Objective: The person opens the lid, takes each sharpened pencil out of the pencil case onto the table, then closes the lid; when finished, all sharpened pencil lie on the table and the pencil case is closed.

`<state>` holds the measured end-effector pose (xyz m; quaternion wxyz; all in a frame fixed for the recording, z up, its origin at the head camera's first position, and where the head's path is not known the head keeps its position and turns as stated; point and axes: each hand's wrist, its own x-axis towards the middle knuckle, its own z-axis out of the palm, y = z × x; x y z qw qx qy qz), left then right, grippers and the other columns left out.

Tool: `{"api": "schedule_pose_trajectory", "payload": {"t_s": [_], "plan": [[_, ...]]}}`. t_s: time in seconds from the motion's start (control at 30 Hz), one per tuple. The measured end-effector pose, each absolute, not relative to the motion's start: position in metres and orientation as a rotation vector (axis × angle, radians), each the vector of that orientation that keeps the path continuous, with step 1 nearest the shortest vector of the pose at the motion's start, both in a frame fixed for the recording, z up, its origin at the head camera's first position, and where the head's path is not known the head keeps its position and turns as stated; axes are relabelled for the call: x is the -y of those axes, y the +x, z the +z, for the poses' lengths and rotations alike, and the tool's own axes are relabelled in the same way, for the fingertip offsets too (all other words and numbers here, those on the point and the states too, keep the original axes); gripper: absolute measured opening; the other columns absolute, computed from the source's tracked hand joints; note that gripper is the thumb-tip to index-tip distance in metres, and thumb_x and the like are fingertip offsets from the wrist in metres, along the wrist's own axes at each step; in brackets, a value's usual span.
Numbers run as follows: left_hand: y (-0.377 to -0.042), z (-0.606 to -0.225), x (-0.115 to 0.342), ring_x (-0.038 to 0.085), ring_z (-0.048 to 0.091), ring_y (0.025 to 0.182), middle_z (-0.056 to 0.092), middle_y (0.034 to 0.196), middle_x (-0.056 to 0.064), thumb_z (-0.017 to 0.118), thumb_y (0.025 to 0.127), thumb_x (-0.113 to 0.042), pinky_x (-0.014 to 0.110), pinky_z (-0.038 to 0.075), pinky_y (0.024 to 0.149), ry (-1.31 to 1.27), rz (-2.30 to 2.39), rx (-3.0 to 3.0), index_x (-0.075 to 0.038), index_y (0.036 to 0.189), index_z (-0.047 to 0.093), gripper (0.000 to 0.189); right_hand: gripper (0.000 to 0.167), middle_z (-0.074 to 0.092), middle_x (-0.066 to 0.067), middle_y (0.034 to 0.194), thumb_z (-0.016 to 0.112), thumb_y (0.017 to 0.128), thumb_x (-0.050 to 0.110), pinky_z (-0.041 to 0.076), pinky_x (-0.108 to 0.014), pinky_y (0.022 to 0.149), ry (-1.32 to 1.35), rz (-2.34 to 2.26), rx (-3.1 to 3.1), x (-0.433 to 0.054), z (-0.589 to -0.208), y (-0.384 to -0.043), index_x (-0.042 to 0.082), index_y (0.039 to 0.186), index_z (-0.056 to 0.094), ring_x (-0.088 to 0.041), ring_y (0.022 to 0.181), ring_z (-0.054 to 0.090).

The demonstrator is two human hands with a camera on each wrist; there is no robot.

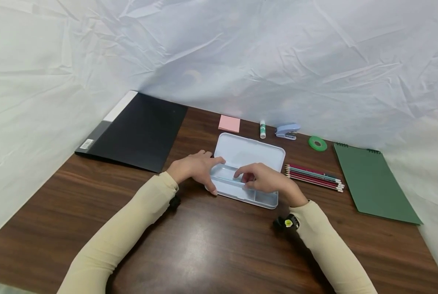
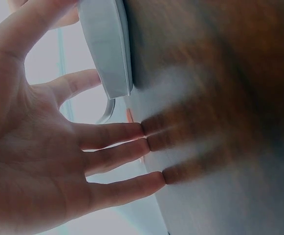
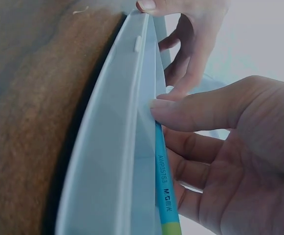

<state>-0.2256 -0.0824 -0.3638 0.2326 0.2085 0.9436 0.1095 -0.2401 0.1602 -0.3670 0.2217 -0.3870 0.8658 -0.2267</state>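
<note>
An open white pencil case (image 1: 250, 149) lies on the table, its lid tipped back and its tray divided into compartments. My left hand (image 1: 198, 165) spans the case's left end with fingers spread, the thumb at the front edge. In the left wrist view, several of its fingertips touch the tabletop. Over the tray, my right hand (image 1: 264, 177) pinches a slim blue pencil (image 3: 163, 171) between thumb and fingers. The pencil has printed lettering and a yellow-green end, and lies along the tray; its far end is hidden behind the hands.
To the right lie several pencils (image 1: 312, 178) and a green spiral notebook (image 1: 377, 183). Along the back are pink sticky notes (image 1: 229, 123), a glue stick (image 1: 262, 130), a blue stapler (image 1: 287, 131) and green tape (image 1: 317, 143). A black folder (image 1: 141, 130) lies left.
</note>
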Motion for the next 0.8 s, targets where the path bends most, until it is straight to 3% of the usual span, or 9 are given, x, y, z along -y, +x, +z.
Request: {"api": "schedule_pose_trajectory", "payload": {"t_s": [0.3, 0.8], "plan": [[-0.226, -0.364, 0.082, 0.031, 0.036, 0.139, 0.038, 0.154, 0.014, 0.084, 0.073, -0.054, 0.052, 0.040, 0.108, 0.576, 0.289, -2.593, -0.030, 0.156, 0.033, 0.100, 0.030, 0.064, -0.006, 0.087, 0.066, 0.090, -0.003, 0.048, -0.031, 0.078, -1.081, -0.678, -2.393, -0.161, -0.366, -0.241, 0.005, 0.118, 0.070, -0.016, 0.081, 0.054], [-0.225, -0.363, 0.082, 0.032, 0.033, 0.142, 0.036, 0.156, 0.015, 0.085, 0.073, -0.054, 0.053, 0.039, 0.109, 0.577, 0.300, -2.592, -0.030, 0.155, 0.033, 0.100, 0.034, 0.069, -0.006, 0.098, 0.059, 0.088, -0.009, 0.050, -0.033, 0.077, -1.062, -0.640, -2.475, -0.187, -0.346, -0.235, 0.007, 0.117, 0.071, -0.018, 0.087, 0.059]]}}
